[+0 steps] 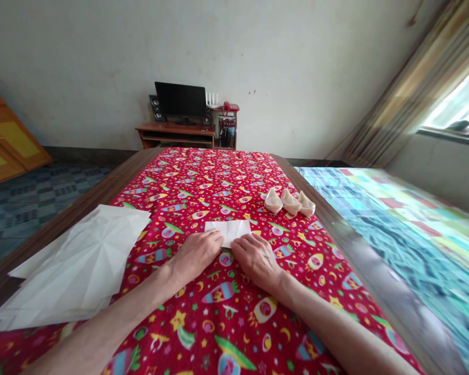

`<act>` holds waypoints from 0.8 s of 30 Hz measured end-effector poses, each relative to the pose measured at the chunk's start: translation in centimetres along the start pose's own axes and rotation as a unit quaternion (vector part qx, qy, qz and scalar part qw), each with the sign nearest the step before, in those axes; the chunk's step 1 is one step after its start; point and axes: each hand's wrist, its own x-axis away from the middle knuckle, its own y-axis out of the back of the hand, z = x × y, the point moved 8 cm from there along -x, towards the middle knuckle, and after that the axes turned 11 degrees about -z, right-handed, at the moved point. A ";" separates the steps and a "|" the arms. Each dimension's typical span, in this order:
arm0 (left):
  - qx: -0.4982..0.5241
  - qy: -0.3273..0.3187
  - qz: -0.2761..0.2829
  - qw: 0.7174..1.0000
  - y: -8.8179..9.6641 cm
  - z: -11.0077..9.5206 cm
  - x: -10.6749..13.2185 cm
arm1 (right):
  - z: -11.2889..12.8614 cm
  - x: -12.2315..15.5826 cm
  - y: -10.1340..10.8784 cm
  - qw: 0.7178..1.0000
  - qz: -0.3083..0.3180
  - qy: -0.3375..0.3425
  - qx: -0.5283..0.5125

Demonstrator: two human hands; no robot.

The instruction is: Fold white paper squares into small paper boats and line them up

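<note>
Bare brown edges of the desk point(349, 255) flank a red printed cloth point(238, 172) running to the far end, with a stack of creased white sheets point(89, 255) at left. Three boat-shaped folded papers point(291, 202) sit near the right edge; mid-cloth, the left hand point(203, 247) and right hand point(256, 258) grip a small folded sheet point(229, 228), fingers closed on its near corners, thumbs hidden.

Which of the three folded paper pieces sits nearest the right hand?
The leftmost folded paper piece; the middle piece and rightmost piece sit farther from the right hand, toward the right edge of the table.
</note>
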 end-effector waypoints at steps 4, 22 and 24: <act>-0.018 -0.027 -0.031 0.999 1.1 -1.2 0.4 | -1.5 0.8 0.5 0.999 -0.026 -0.028 -0.035; 0.056 -0.081 -0.113 0.989 1.0 -0.8 2.7 | -2.9 2.1 1.5 0.990 -0.051 -0.040 -0.125; 0.047 -0.074 -0.098 0.991 0.9 -1.2 2.6 | -2.1 2.4 2.0 0.994 -0.043 -0.019 -0.097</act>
